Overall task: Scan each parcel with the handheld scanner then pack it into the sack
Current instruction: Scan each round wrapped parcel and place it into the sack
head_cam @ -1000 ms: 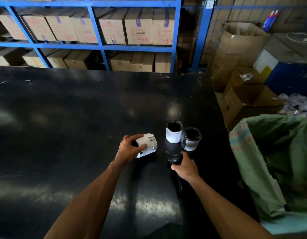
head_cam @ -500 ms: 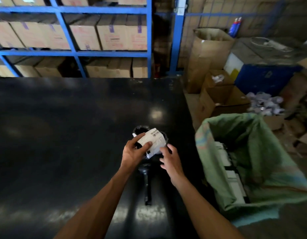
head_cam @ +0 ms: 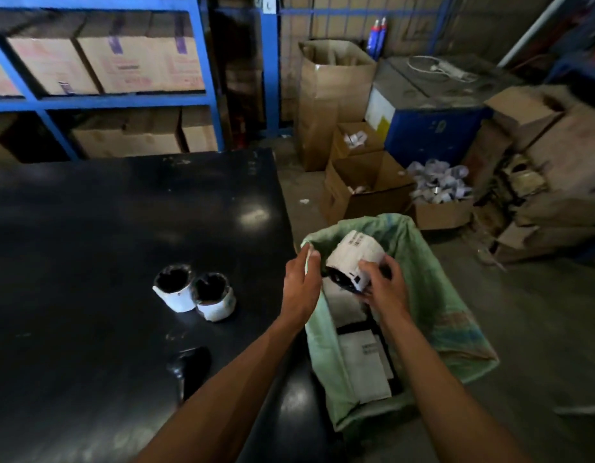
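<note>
Over the open mouth of the green sack (head_cam: 433,295), a white-labelled parcel (head_cam: 351,260) is held by the right hand (head_cam: 384,285), whose fingers are closed around its lower end. The left hand (head_cam: 301,285) is seen at the near rim of the sack, with the fingers loosely bent; whether the fabric is pinched or only touched cannot be told. Flat white parcels (head_cam: 364,365) are already lying inside the sack. On the black desk (head_cam: 89,245), two more rolled parcels (head_cam: 195,292) are standing close together, and the dark handheld scanner (head_cam: 189,365) is lying nearer to the person, apart from both hands. The packing step is judged to be in hand, with two parcels not yet scanned. If the parcel is released too near the rim, it may be caught on the edge and fall to the floor. The soft sack may also sag closed if its mouth is not kept open.
</note>
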A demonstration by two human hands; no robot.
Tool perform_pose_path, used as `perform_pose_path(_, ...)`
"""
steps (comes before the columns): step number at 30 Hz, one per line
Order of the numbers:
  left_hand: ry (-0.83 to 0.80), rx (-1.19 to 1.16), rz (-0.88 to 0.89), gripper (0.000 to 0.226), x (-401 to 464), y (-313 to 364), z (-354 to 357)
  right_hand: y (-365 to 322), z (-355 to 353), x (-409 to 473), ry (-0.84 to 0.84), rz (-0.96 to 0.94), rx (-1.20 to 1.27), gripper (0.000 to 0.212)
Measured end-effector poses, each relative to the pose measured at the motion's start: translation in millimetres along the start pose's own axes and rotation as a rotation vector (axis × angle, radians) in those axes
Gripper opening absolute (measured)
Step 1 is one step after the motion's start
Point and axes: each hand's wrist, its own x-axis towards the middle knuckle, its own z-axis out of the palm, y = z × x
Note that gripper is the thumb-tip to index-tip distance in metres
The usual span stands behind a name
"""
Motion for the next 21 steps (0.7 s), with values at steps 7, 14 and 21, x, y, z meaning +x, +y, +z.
perform_pose_path(7, 0.127, 0.541, -0.021, 0.069, 52.1, -23.0, 61.9, 7.3, -73.6, 76.0, 0.057, -0.056, -0.346, 0.070)
perform_pose_path(14, 0.167, 0.951, -0.004, 0.078, 68.0, -45.6, 82.2, 52.5, -100.4, 139.3, -0.125, -0.131, -1.249, 0.086)
perform_pose_path(21, 0.183, 0.986, -0.028, 0.075, 74.1, -48.5, 83.3, 101.6, -88.9, 197.3, -0.280, -0.016, -1.436, 0.084)
